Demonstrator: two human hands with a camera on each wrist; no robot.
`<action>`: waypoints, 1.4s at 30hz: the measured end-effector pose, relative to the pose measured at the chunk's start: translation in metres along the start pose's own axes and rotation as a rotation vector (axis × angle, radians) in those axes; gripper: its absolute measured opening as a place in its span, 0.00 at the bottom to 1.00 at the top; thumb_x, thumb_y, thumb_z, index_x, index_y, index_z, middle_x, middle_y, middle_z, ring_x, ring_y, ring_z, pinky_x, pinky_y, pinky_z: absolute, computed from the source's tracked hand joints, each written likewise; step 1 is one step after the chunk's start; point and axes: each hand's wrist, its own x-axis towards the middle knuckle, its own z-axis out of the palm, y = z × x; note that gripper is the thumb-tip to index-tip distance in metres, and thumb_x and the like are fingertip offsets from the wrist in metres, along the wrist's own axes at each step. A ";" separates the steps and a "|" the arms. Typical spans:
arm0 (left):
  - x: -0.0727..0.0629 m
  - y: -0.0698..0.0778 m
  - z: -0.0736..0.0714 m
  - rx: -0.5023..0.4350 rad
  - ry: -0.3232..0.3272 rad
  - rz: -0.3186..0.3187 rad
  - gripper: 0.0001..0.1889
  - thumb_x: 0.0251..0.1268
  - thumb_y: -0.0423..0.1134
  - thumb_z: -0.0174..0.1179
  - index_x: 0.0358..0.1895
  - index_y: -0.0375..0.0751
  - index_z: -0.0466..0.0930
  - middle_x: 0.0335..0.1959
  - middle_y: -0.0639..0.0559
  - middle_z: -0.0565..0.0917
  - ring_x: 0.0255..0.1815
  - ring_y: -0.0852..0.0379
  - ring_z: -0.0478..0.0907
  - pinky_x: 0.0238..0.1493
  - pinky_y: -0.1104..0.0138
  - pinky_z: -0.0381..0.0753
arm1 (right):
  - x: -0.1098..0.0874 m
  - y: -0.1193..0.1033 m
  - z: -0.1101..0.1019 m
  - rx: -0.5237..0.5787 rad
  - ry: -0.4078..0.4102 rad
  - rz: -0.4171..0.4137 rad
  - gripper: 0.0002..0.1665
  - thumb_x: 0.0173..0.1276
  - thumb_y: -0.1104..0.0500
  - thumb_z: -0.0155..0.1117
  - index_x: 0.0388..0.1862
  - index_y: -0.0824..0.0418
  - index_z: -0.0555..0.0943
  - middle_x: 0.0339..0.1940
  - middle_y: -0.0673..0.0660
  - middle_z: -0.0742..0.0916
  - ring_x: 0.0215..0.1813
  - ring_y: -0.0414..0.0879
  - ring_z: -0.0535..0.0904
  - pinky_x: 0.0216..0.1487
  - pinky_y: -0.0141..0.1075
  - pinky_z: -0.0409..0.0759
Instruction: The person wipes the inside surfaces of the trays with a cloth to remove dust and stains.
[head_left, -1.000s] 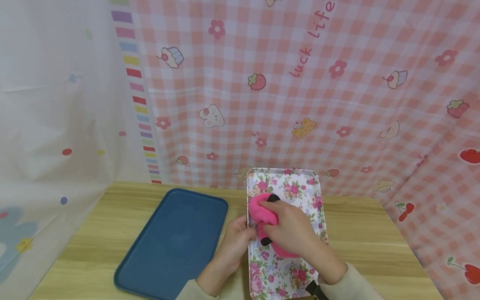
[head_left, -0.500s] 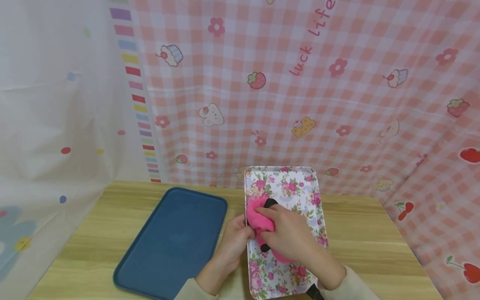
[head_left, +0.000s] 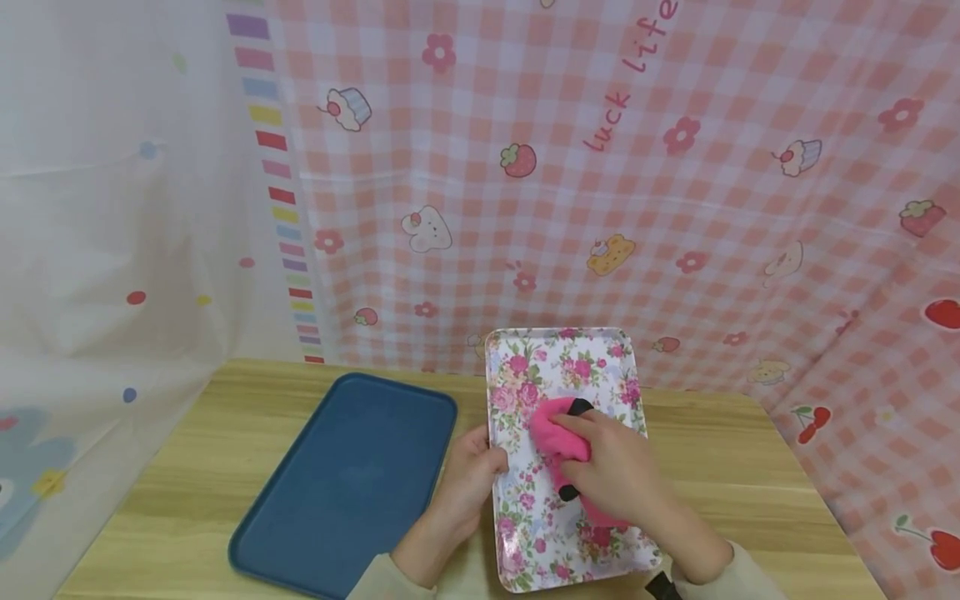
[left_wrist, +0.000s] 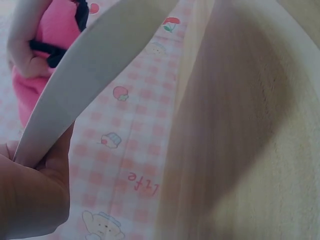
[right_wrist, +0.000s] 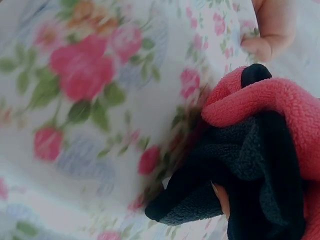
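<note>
Pink checked curtain (head_left: 562, 208) behind worktop (head_left: 735, 483); floral tray (head_left: 525, 500) held up, tilted, cloth (head_left: 553, 433) against its face.
Blue tray (head_left: 352, 483) lies flat on the worktop, left side. Floral tray is raised off the worktop, right of the blue one. Left-hand grip (head_left: 468, 479) pinches the floral tray's left rim, thumb on the printed side. Right-hand grip (head_left: 622, 467) holds the bunched pink-and-black cloth, which touches the print near mid-tray.
</note>
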 end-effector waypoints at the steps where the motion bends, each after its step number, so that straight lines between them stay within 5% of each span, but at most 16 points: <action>1: 0.000 0.000 0.000 0.001 0.001 0.000 0.29 0.47 0.22 0.48 0.58 0.24 0.80 0.47 0.39 0.89 0.44 0.54 0.87 0.47 0.66 0.82 | -0.001 0.003 -0.001 0.003 0.003 0.006 0.31 0.55 0.62 0.74 0.62 0.56 0.87 0.43 0.56 0.87 0.31 0.42 0.74 0.32 0.39 0.75; 12: -0.003 0.003 0.000 0.005 -0.007 0.010 0.29 0.50 0.22 0.49 0.60 0.24 0.79 0.48 0.39 0.88 0.45 0.54 0.85 0.47 0.65 0.80 | -0.007 0.029 -0.014 0.063 0.012 0.091 0.31 0.59 0.60 0.73 0.64 0.63 0.84 0.50 0.63 0.88 0.34 0.46 0.79 0.32 0.40 0.76; 25: -0.001 0.002 -0.001 -0.008 -0.012 0.018 0.30 0.49 0.21 0.47 0.61 0.23 0.79 0.49 0.37 0.88 0.45 0.54 0.85 0.47 0.66 0.81 | -0.015 0.040 -0.021 0.108 -0.036 0.241 0.34 0.62 0.58 0.71 0.69 0.62 0.81 0.22 0.53 0.77 0.24 0.47 0.70 0.27 0.40 0.69; 32: -0.001 0.002 -0.001 -0.015 -0.010 0.027 0.30 0.48 0.21 0.46 0.60 0.23 0.78 0.49 0.37 0.88 0.45 0.54 0.85 0.47 0.66 0.81 | -0.023 0.045 -0.022 0.162 -0.056 0.298 0.37 0.63 0.57 0.70 0.73 0.61 0.78 0.18 0.53 0.73 0.18 0.44 0.65 0.20 0.36 0.66; 42: 0.000 0.002 -0.001 -0.013 0.013 0.032 0.30 0.47 0.21 0.47 0.59 0.23 0.79 0.49 0.38 0.88 0.46 0.54 0.85 0.48 0.65 0.80 | -0.032 0.041 -0.018 0.172 -0.030 0.279 0.37 0.61 0.58 0.73 0.72 0.58 0.80 0.23 0.53 0.77 0.24 0.46 0.69 0.25 0.38 0.70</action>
